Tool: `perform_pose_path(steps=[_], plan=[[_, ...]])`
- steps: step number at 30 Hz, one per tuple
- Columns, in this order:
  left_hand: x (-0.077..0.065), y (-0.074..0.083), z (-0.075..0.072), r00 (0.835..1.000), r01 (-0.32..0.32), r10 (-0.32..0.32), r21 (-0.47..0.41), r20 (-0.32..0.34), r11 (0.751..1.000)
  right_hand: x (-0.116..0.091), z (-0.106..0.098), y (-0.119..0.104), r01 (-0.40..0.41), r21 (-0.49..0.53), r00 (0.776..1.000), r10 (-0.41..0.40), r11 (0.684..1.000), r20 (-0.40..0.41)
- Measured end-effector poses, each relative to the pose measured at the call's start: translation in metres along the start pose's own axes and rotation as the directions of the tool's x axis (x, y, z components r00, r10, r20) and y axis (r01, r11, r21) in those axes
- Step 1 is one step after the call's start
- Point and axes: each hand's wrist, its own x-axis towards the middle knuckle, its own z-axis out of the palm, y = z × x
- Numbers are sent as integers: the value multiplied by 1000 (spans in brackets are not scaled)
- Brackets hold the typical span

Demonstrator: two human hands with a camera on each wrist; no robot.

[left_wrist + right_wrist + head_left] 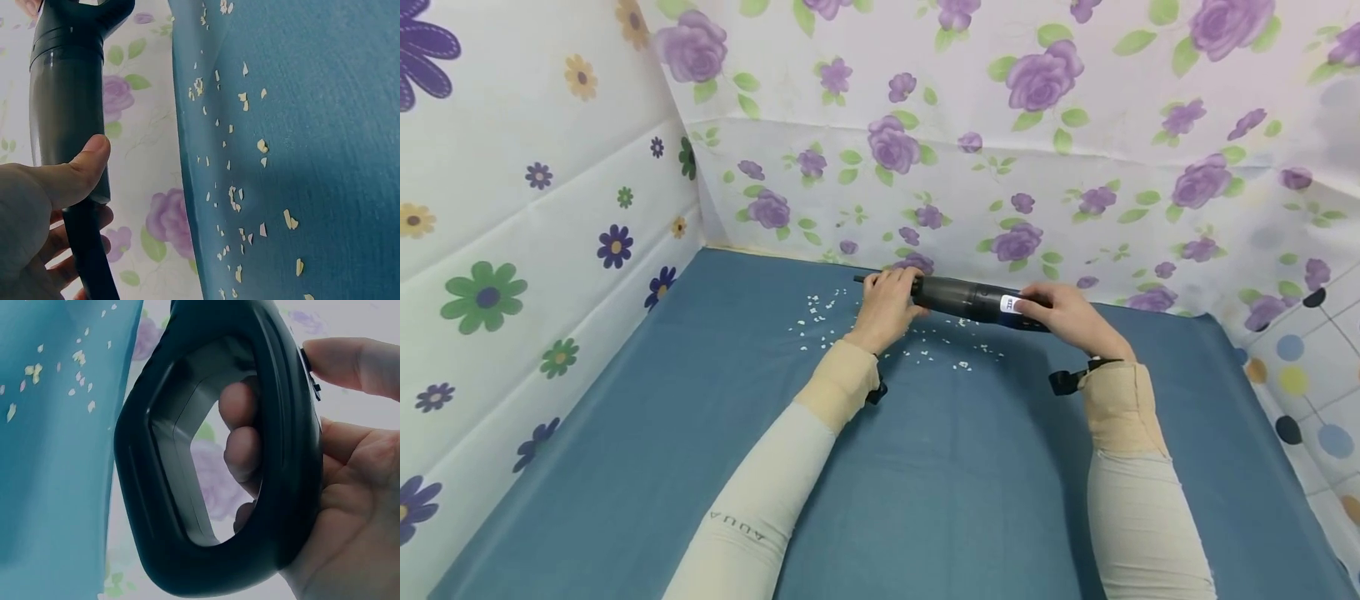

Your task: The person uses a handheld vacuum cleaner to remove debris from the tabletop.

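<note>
A black handheld vacuum cleaner [951, 298] is held lengthwise above the far part of the blue cloth, its narrow nozzle pointing left. My left hand [886, 304] grips the front end; in the left wrist view the thumb lies along the dark body [69, 106] and the fingers wrap around the nozzle [87, 250]. At the other end my right hand [1067, 315] holds the looped handle [290, 456], fingers curled through the loop and thumb by a small switch [312, 381]. Small pale scraps [917, 354] lie scattered on the cloth below.
Blue cloth [925, 500] covers the table. A wall sheet with purple roses [895, 146] rises directly behind the vacuum. Flower-patterned sheeting [482, 296] borders the left side, and a dotted sheet [1292, 379] borders the right.
</note>
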Motion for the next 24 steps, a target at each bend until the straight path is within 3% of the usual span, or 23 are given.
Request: perform_pose_path(steps=[10,24], plan=[[-5,-9,-4,999,40,-42,-99,-17,994,3,5,-22,16,-72,999,-19,997,-44],[-6,-21,-8,996,83,-87,-118,-29,990,8,14,-40,8,-90,997,-15,996,-74]])
